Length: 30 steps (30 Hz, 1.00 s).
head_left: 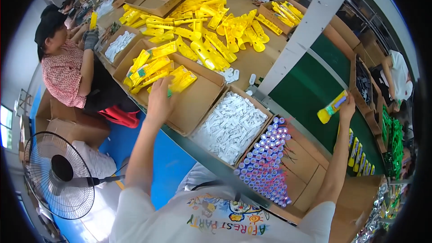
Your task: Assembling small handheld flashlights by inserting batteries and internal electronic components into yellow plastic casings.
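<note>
My right hand [347, 107] grips the end of a yellow plastic shell [325, 116] with a purple-and-white battery and a green piece in it, held above the green conveyor belt [297, 81]. My left hand [161, 101] is over a cardboard box [198, 101], its fingers against yellow shells [182, 79] fitted with small green parts. Those fingers are slightly blurred, and their undersides are hidden. Beside that box stands one full of small white plastic pieces [235, 123]. Nearest me, another box holds rows of purple-and-white batteries [265, 159] with thin red wires.
A heap of empty yellow shells [211, 27] covers the table ahead. A metal post [310, 27] rises between table and belt. More filled shells [357, 157] lie on the belt at right. A co-worker [63, 58] sits at left; a fan [60, 173] stands behind.
</note>
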Each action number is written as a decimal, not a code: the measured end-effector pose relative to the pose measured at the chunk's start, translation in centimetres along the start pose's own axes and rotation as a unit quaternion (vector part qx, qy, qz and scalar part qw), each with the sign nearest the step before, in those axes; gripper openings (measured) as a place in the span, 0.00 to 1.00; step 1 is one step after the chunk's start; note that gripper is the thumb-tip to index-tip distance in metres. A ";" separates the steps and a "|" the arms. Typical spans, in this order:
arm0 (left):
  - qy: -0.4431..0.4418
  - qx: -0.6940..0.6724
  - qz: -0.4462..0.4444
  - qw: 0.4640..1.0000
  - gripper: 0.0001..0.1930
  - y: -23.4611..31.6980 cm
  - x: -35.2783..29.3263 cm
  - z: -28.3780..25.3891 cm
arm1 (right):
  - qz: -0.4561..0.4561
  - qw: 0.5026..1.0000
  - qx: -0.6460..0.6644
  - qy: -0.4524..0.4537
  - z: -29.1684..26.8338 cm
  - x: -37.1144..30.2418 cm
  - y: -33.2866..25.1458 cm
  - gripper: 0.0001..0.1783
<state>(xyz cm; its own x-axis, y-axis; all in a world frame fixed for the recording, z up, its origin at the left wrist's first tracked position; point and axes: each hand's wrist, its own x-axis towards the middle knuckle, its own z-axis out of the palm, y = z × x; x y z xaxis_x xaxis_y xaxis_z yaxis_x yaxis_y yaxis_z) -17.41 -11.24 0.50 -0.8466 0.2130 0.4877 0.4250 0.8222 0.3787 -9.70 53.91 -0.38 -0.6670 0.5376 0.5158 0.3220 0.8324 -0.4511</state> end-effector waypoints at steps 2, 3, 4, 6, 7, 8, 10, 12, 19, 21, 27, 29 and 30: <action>-0.034 0.090 0.048 0.994 0.23 -0.9 1.7 1.7 | 0.029 0.989 -0.117 -0.083 2.2 1.2 13.6 0.14; -0.120 0.150 0.021 0.981 0.23 -0.8 2.8 3.0 | 0.006 0.981 -0.134 -0.138 2.2 0.1 19.2 0.14; -0.203 0.252 -0.043 0.945 0.22 -1.7 1.9 1.3 | 0.037 0.957 -0.171 -0.230 5.0 -0.4 13.1 0.16; -0.130 0.282 -0.012 0.950 0.21 -2.2 1.6 0.7 | -0.039 0.967 -0.218 -0.129 2.6 -0.7 4.9 0.16; -0.060 0.299 0.025 0.952 0.21 -2.2 1.3 0.8 | -0.108 0.955 -0.274 -0.025 0.5 -3.5 -1.4 0.17; -0.026 0.148 0.045 0.988 0.16 1.1 2.1 0.3 | -0.147 0.972 -0.181 -0.008 -0.9 -4.9 -3.5 0.16; -0.160 -0.427 -0.183 0.871 0.11 5.2 0.6 0.1 | -0.115 0.965 0.087 -0.220 -3.8 -9.3 -15.0 0.16; -0.312 -0.673 -0.345 0.575 0.19 11.2 -1.0 -1.3 | -0.255 0.889 0.296 -0.240 -5.0 -15.1 -23.5 0.18; -0.309 -0.740 -0.359 0.478 0.26 17.5 -5.3 0.1 | -0.464 0.780 0.315 -0.277 -5.4 -21.1 -26.3 0.14; -0.242 -0.722 -0.305 0.571 0.26 18.6 -6.5 0.3 | -0.136 0.792 0.477 -0.356 -6.3 -21.7 -26.9 0.07; -0.325 -0.706 -0.204 0.595 0.24 19.3 -9.0 0.2 | 0.025 0.837 0.381 -0.392 -8.1 -24.0 -29.3 0.04; -0.293 -0.710 -0.282 0.575 0.28 19.6 -9.2 0.9 | -0.124 0.924 0.283 -0.224 -7.4 -26.3 -28.7 0.05; -0.290 -0.716 -0.283 0.569 0.28 19.0 -9.6 1.9 | -0.189 0.943 0.221 -0.160 -7.7 -27.4 -28.7 0.06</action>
<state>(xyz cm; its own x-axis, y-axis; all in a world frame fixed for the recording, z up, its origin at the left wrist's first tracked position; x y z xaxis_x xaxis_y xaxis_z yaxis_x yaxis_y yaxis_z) -1.81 3.37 1.55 -0.7647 0.6072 -0.2156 -0.4941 -0.3378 0.8011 4.48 16.31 4.01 -0.8698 0.0868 0.4857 -0.2433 0.7808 -0.5754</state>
